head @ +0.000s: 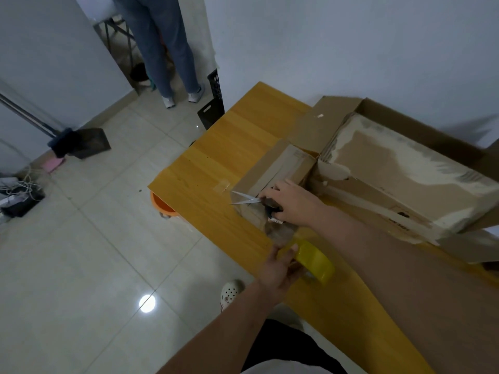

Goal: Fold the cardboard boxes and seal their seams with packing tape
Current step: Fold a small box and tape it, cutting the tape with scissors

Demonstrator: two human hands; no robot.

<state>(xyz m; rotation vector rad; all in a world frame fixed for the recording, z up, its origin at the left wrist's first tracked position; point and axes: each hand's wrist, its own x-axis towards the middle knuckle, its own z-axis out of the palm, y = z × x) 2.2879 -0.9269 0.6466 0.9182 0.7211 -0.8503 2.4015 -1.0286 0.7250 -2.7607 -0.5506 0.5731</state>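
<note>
A small cardboard box [272, 168] lies on the yellow wooden table [229, 147] near its left edge. My right hand [293, 202] rests on the box and grips a pair of scissors [247, 198], blades parted and pointing left. My left hand [279, 268] holds a yellow roll of packing tape [316, 261] just below the box. A strip of tape [280, 233] stretches from the roll up to the box's near side. A larger open cardboard box [399, 163], its top torn white, sits to the right.
A loose scrap of clear tape [222, 187] sticks to the table left of the box. An orange bucket [162, 206] stands under the table edge. Another person [162, 44] stands at the back by a doorway. A dustpan [89, 143] and cables [19, 190] lie on the tiled floor.
</note>
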